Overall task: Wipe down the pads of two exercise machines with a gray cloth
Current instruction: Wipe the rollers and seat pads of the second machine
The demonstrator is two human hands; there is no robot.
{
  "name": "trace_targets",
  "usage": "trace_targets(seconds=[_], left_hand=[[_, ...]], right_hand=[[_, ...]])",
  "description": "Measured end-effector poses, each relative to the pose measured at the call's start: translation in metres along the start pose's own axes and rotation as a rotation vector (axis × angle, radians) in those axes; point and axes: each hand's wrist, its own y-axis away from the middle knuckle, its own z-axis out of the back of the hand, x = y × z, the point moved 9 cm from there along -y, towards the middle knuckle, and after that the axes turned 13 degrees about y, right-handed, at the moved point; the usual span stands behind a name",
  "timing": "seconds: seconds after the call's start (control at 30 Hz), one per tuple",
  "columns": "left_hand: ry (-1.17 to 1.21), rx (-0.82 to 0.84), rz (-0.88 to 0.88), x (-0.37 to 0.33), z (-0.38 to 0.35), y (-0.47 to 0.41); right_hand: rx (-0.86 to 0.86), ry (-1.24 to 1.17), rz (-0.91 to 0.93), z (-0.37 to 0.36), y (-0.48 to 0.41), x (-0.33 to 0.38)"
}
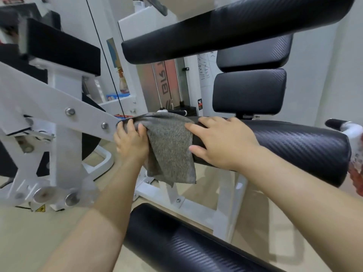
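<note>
One gray cloth (170, 146) drapes over the left end of a black roller pad (284, 148) whose long axis runs left to right; the left hand (130, 143) clutches the cloth's left edge; the right hand (222, 142), fingers spread, presses flat just right of it, bare pad stretching rightward.

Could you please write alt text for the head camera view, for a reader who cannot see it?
Two bare hands drape a gray cloth over a black roller pad: the left hand grips the cloth, the right hand rests on the pad. More black pads and white frames surround them.
</note>
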Motion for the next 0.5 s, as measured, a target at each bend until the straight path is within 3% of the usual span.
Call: trace_targets(seconds=[0.07,0.2,0.5], left_hand=[[0.216,-0.097,0.219,0.012,0.008,0.019],[0.745,-0.057,0.596,0.039,-0.023,0.043],[1.370,-0.168,0.838,0.055,-0.059,0.025]], right_hand=[[0.004,0.006,-0.023,-0.002,-0.004,0.001],[-0.002,0.033,-0.035,-0.002,-0.003,0.002],[-0.107,0.117,-0.074,-0.001,-0.002,0.003]])
